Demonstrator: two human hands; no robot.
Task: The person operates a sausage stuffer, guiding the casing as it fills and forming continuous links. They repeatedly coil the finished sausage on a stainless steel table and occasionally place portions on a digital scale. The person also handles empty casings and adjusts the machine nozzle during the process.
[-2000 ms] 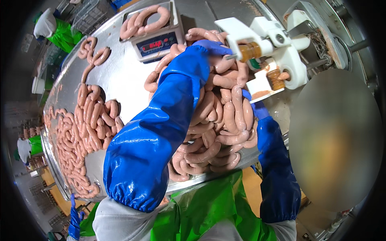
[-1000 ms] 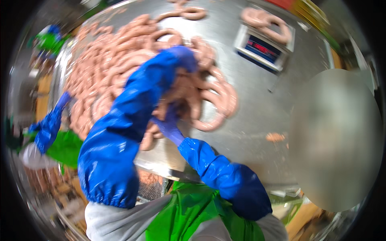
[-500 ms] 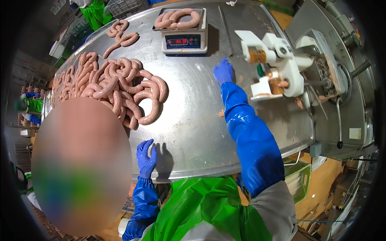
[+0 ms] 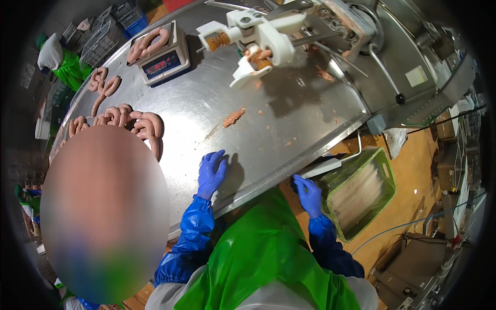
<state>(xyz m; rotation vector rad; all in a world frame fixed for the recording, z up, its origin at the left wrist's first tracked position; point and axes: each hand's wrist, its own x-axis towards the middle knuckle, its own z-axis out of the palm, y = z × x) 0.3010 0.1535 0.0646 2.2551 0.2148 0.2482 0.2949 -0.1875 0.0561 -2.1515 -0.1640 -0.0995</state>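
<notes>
My left hand, in a blue glove, is held over the near edge of the steel table, fingers apart and nothing in them. Beyond the table's edge, my right hand, also gloved, holds nothing that I can see, its fingers loosely stretched out. Right by it is a white paddle on a bent metal rod. A green crate of pale, long pieces stands below. Orange-pink meat scraps lie on the table ahead of my hands.
A white sausage-filling head juts over the table from a steel machine. At the far left are a scale bearing sausage links and a sausage pile. A blurred patch covers the lower left. Someone in green stands beyond.
My view has swung to the right. My right hand has come back from beside the filling head to beyond the table's near edge. My left hand still hovers by the near edge.
</notes>
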